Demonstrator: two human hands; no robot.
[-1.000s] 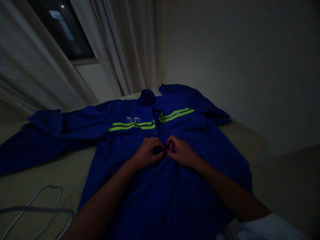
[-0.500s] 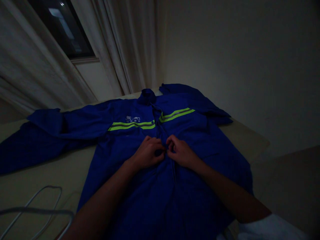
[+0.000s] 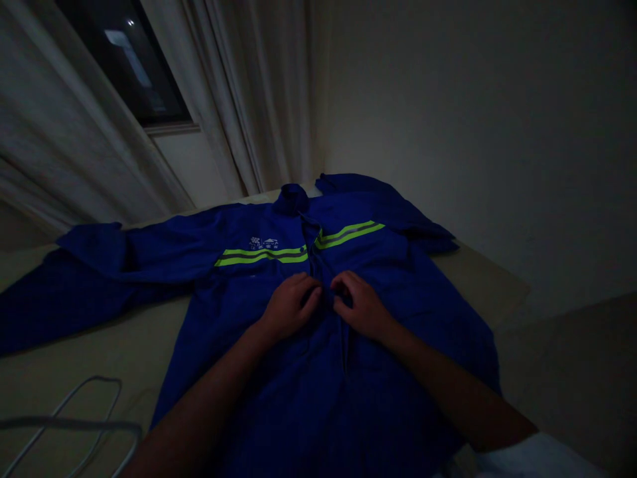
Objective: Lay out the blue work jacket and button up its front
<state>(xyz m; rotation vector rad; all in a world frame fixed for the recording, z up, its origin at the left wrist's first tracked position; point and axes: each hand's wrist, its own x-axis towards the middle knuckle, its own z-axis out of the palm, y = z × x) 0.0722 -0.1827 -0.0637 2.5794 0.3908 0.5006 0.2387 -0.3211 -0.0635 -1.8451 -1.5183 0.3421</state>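
Dimly, left hand (image 3: pixel 288 309) and right hand (image 3: pixel 361 307) curl fingers (image 3: pixel 343 284) at jacket placket (image 3: pixel 343 348); grip unclear.

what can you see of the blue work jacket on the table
The blue work jacket is royal blue, in what looks like sturdy woven cotton, and lies spread front-up on a pale surface. Its upright collar points away from the viewer. Yellow-green reflective stripes with a grey centre band cross the chest, below a small white logo. One sleeve stretches out to the view's left; the other lies folded near the collar. The left hand and right hand touch its centre front.
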